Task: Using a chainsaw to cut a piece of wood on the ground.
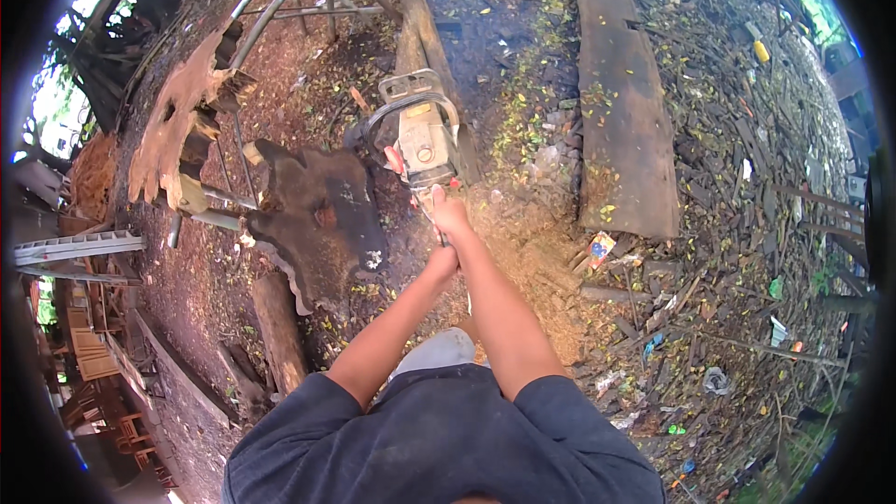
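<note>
A chainsaw (426,142) with a pale, dusty body, a dark front handle and a red part on its left side is in front of me. Its guide bar cannot be made out. My right hand (450,215) is closed around the rear handle, close to the body. Just behind it, nearer to me, my left hand (442,263) is closed at the handle's end, its fingers partly hidden. Beyond the saw a long timber (420,28) runs away from me along the ground.
A dark, irregular wood slab (322,210) leans at left, near a jagged brown piece (177,126) on a metal pipe frame (280,2). A short log (278,331) lies nearer. Rightward are a long plank (623,103) and ground strewn with wood scraps and litter. Sawdust (532,261) covers the middle.
</note>
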A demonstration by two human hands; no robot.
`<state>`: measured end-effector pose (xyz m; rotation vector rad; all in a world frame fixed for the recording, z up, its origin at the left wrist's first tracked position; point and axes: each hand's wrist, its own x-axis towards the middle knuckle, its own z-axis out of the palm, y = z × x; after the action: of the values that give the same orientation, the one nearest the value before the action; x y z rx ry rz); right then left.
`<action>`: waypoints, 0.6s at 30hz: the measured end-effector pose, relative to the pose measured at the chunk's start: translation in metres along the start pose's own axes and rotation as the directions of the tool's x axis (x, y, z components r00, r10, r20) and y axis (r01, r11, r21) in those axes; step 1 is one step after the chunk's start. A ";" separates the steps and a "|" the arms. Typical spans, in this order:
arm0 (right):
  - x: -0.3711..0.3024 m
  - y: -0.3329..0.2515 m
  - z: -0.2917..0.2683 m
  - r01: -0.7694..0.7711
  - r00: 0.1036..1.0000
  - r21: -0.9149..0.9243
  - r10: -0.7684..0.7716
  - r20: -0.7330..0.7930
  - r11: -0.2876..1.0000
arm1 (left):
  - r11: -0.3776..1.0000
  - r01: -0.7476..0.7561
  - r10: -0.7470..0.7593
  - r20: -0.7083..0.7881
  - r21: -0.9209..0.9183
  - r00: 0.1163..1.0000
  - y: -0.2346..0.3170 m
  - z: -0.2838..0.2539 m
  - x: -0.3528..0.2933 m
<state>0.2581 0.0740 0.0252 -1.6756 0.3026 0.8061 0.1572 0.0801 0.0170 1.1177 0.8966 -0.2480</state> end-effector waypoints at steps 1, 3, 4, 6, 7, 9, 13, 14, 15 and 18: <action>0.001 0.003 -0.002 0.002 1.000 0.001 -0.002 -0.004 1.000 | 1.000 -0.001 0.001 0.005 0.001 1.000 -0.002 0.003 0.000; 0.000 0.010 -0.006 -0.030 0.999 0.000 0.030 0.013 1.000 | 0.995 -0.097 0.097 -0.029 0.001 0.995 -0.010 0.009 -0.001; -0.004 0.012 -0.007 -0.030 0.999 -0.004 0.030 0.016 1.000 | 0.995 -0.097 0.097 -0.031 -0.004 0.995 -0.015 0.007 -0.002; -0.012 0.017 -0.009 -0.014 1.000 -0.019 0.014 0.021 1.000 | 1.000 -0.022 0.022 0.027 0.007 0.999 -0.024 0.002 -0.004; -0.015 0.020 -0.010 -0.010 1.000 -0.022 0.011 0.022 1.000 | 1.000 -0.025 0.025 0.026 0.004 0.999 -0.029 0.002 -0.005; -0.021 0.025 -0.010 -0.015 1.000 -0.010 0.015 0.027 1.000 | 0.998 -0.040 0.039 -0.021 -0.040 0.999 -0.039 0.002 -0.008; -0.024 0.032 -0.014 0.009 1.000 -0.017 -0.009 0.015 1.000 | 0.998 -0.038 0.039 0.027 -0.044 0.999 -0.047 0.002 -0.013; -0.023 0.033 -0.016 -0.009 1.000 -0.011 0.009 0.020 1.000 | 0.998 -0.027 0.028 0.016 -0.058 0.999 -0.047 0.005 -0.015; -0.023 0.035 -0.017 -0.026 0.999 -0.006 0.026 0.025 1.000 | 0.997 -0.017 0.017 0.006 -0.074 1.000 -0.048 0.006 -0.016; -0.039 0.038 -0.009 -0.023 0.998 -0.038 0.024 0.050 0.999 | 1.000 0.005 -0.004 -0.011 0.015 1.000 -0.065 -0.013 -0.012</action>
<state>0.2101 0.0470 0.0226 -1.6866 0.2744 0.8745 0.1054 0.0587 -0.0193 1.1324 0.9088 -0.2527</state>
